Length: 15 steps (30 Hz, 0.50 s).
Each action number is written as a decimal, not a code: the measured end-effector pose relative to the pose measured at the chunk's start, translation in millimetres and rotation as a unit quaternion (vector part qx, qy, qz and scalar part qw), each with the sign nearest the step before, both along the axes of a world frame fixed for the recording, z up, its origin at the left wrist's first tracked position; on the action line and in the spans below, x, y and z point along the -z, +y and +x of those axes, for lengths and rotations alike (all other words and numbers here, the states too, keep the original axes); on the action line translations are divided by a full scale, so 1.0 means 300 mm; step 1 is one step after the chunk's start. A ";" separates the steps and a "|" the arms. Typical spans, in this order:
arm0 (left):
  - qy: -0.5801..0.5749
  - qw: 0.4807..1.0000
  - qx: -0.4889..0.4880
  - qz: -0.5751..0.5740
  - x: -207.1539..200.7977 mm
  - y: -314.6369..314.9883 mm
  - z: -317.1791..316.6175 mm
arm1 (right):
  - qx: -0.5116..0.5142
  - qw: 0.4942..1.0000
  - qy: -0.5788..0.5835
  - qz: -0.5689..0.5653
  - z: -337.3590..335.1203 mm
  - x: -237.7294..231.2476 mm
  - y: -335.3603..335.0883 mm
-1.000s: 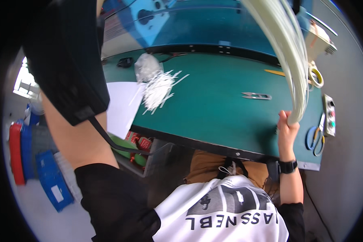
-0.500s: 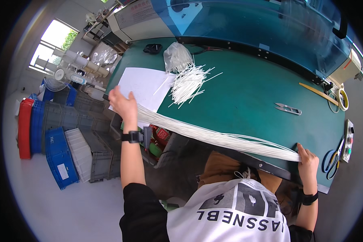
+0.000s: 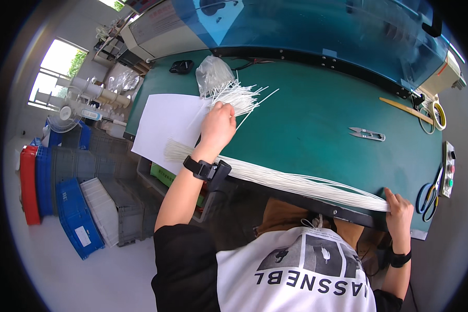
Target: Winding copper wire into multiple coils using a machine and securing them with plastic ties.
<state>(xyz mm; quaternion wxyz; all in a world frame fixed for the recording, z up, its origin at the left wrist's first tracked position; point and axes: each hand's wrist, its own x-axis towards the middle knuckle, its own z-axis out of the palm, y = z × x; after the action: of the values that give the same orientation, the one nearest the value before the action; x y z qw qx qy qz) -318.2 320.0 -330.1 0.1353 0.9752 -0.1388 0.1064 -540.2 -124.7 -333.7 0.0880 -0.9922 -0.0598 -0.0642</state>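
A long bundle of thin white wires or tubes [image 3: 296,184] lies along the near edge of the green table. At its right end my right hand [image 3: 399,210] is closed round the strands. The bundle's left end fans out loose over a white sheet of paper [image 3: 158,122]. My left hand [image 3: 218,127] has its fingers curled together at the near side of a heap of short white pieces [image 3: 239,97]. Whatever those fingers may hold is hidden by the hand. Behind the heap a clear plastic bag [image 3: 213,73] holds more of the pieces.
Thread snips [image 3: 367,134] lie on the green table [image 3: 301,132]. Scissors [image 3: 430,200], a tape roll [image 3: 439,115] and a button box [image 3: 449,169] are at the right. A blue-covered machine [image 3: 307,31] spans the back. Crates [image 3: 78,218] are stacked at the left.
My left hand has let go of the bundle's left end and moved right and away from me to the heap. My right hand stays on the other end.
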 end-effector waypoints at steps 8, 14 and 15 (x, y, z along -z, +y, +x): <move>0.131 0.951 0.149 0.235 -0.094 -0.216 -0.076 | 0.023 1.000 0.000 -0.007 -0.021 0.005 0.009; 0.177 0.897 0.402 0.051 -0.055 -0.476 0.004 | 0.025 1.000 -0.008 0.018 -0.029 0.010 0.007; 0.178 0.894 0.407 0.052 -0.051 -0.500 0.013 | 0.030 0.999 -0.006 0.019 -0.031 0.009 0.012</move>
<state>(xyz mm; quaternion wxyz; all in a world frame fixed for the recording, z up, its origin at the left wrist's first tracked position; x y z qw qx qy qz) -314.3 170.1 -314.7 0.1381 0.8417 -0.5026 -0.1409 -549.4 -121.0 -336.5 0.1045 -0.9913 -0.0293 -0.0741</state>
